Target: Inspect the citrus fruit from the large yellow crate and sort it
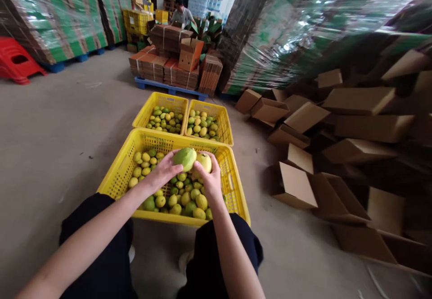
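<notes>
Above the large yellow crate [240, 191], my left hand [164, 171] is closed around a green lemon [185, 159]. A pale yellow lemon [204, 162] sits in my right hand [212, 180], thumb across its near side. The two fruits are side by side, nearly touching, and I cannot tell if they meet. Under my hands the crate holds many loose lemons [185, 198], green and yellow mixed. My wrists and hands hide part of the pile.
Two smaller yellow crates [143, 115] [225, 125] of lemons stand just beyond. Flattened cartons [150, 62] are stacked on a blue pallet [155, 84], with a person [182, 15] behind. Empty cardboard boxes [297, 182] heap up on the right. A red stool [16, 60] is far left.
</notes>
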`<state>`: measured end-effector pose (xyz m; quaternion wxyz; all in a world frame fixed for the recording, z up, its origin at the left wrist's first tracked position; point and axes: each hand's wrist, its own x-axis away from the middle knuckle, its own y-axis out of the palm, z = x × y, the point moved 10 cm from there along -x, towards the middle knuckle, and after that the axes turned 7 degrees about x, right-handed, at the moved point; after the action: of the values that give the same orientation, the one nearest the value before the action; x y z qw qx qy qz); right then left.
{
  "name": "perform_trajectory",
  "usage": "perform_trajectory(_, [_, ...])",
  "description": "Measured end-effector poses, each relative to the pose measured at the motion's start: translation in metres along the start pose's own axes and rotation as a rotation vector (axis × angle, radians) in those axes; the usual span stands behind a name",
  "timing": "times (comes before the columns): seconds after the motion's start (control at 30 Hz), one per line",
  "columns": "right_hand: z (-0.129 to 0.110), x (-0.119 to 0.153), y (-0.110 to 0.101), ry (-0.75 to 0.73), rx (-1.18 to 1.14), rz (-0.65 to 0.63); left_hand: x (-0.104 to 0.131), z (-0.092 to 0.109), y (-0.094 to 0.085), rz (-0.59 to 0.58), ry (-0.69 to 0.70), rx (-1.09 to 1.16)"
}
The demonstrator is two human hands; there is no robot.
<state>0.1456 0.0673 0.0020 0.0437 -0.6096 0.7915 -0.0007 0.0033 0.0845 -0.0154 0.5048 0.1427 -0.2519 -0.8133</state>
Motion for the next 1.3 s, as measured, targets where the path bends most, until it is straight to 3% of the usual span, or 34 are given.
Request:
perform_trajectory(0.2, [-0.01,-0.002,-0.004,-0.076,-0.068,0.05,0.021,0.048,0.035,-0.088,0.393,-0.733])
perform_trajectory(0.33, [-0.005,-0.001,-0.003,0.008,-0.26,0.095,0.034,0.06,0.053,-0.052,0.628,-0.918])
perform_trajectory(0.47, [-0.002,0.0,0.003,0.105,-0.403,0.098,0.038,0.064,0.058,-0.02,0.761,-0.967])
perform_trajectory(0.57, [0.001,0.001,0.006,0.154,-0.377,0.075,0.037,0.063,0.053,0.012,0.746,-0.946])
perform_trajectory(0.77, [0.003,0.001,0.007,0.205,-0.439,0.039,0.029,0.052,0.03,0.079,0.585,-0.767])
perform_trajectory(1.3, [0.004,-0.002,0.003,0.194,-0.388,0.029,0.013,0.039,0.012,0.127,0.354,-0.457])
